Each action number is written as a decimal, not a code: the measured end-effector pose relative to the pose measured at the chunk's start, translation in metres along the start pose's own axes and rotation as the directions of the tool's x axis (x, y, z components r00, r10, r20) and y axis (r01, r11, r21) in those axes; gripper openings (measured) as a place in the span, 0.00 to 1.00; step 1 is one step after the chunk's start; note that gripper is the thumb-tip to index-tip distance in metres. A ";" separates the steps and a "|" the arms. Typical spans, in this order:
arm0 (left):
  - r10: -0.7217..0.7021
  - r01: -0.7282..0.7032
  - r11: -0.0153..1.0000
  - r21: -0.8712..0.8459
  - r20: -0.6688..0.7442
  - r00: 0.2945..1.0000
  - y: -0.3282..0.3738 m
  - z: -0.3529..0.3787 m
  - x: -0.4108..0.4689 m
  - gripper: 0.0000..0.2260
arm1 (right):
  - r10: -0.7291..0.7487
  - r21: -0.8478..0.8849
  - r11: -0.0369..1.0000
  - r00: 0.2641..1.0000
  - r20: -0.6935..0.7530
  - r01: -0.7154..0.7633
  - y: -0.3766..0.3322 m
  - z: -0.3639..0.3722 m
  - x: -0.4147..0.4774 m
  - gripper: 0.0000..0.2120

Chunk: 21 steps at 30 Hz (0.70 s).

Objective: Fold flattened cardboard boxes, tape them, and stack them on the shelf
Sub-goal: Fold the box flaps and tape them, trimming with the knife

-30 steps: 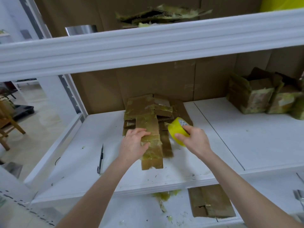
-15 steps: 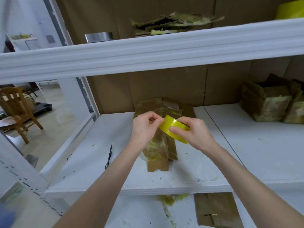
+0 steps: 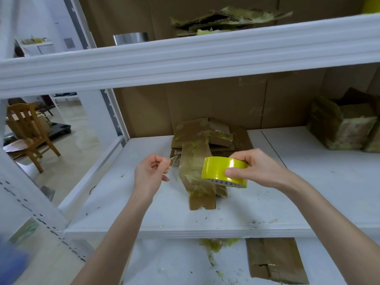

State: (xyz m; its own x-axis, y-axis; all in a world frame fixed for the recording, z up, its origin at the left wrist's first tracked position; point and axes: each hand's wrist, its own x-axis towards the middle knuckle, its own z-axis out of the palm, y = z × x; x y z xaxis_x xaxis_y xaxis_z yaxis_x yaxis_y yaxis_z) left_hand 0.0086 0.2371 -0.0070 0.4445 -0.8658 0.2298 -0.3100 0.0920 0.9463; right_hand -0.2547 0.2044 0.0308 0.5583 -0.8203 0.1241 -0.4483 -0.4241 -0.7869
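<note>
Both are clamped: right hand (image 3: 261, 169) grips the tape roll (image 3: 224, 168), left hand (image 3: 149, 174) pinches its loose strip (image 3: 185, 163).

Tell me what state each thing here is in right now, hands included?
tape roll: held above the shelf, a strip pulled out.
left hand: pinches the strip's free end.
right hand: grips the roll.
flattened cardboard: lies flat on the shelf, unfolded, streaked with old tape.
folded boxes: stand at the shelf's right end, taped.
</note>
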 end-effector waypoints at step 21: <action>-0.097 0.095 0.995 -0.029 -0.092 0.991 -0.061 -0.004 0.002 0.06 | -0.017 -0.631 0.683 0.856 -0.516 -0.367 0.028 0.037 0.006 0.15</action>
State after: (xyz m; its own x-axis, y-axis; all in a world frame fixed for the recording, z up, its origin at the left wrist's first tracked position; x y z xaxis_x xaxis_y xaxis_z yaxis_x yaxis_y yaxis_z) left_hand 0.0319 0.2318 -0.0631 0.5480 -0.8217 0.1564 -0.2415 0.0236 0.9701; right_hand -0.2382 0.2022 -0.0133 0.1256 -0.8931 0.4319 -0.9517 -0.2314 -0.2017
